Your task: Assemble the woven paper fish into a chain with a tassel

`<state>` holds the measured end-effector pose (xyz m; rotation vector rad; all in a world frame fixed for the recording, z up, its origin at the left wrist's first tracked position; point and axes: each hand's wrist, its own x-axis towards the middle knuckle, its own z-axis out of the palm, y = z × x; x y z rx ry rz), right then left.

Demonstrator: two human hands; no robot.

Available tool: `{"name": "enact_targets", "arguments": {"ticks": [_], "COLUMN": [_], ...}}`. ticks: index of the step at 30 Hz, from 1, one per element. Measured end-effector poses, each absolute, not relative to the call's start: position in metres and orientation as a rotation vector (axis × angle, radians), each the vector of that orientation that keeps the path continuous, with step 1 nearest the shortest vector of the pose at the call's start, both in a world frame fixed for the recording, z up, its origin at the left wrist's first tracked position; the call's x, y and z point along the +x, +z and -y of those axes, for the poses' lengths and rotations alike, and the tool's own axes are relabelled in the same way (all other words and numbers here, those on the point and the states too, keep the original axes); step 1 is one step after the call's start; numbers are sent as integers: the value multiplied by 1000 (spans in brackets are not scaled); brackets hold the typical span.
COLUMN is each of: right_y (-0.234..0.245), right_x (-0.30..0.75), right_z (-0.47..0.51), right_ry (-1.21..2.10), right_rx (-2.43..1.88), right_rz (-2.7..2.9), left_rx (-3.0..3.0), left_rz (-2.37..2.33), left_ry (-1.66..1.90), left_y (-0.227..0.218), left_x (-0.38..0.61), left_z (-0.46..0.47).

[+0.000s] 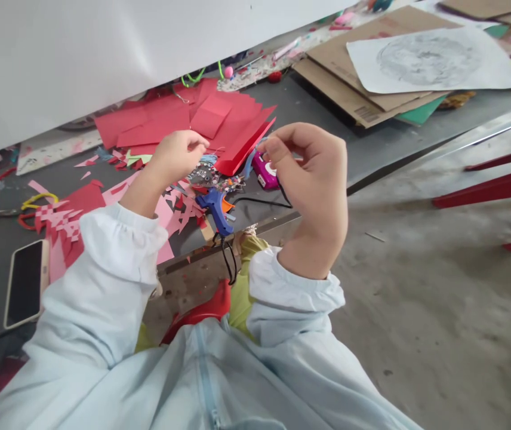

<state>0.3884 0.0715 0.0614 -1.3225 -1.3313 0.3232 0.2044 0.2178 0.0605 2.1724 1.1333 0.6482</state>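
Note:
My left hand (177,156) is raised over the table with its fingers pinched together on something too small to make out. My right hand (313,182) is level with it, fingers curled in a pinch, with a thin dark thread or cord trailing down from it. Below and between the hands lie a blue glue gun (215,210) with a black cord, a magenta object (264,171) and a heap of small colourful bits (208,176). Folded red paper sheets (193,116) lie just beyond the hands.
A phone (25,283) lies face up near the table's left front edge, beside pink and red paper cuttings (65,221). Cardboard (354,65) and a white sheet with a grey drawing (430,60) sit far right. A white board (80,54) overhangs the back. Red chair legs (488,191) stand on the concrete floor.

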Motion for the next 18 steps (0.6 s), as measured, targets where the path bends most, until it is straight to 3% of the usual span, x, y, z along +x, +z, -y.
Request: {"name": "enact_targets", "arguments": {"ticks": [7, 18], "right_y": [69, 81], "right_x": [361, 325], "right_z": [-74, -75], "right_ry": [599, 755], "right_rx": [-1082, -1114], "right_rz": [1408, 1591], "left_rx": [1589, 1111], "left_rz": [-812, -727], "left_ry": [671, 587], "left_y": [93, 62], "left_x": [201, 129], "left_z": [-139, -73]}}
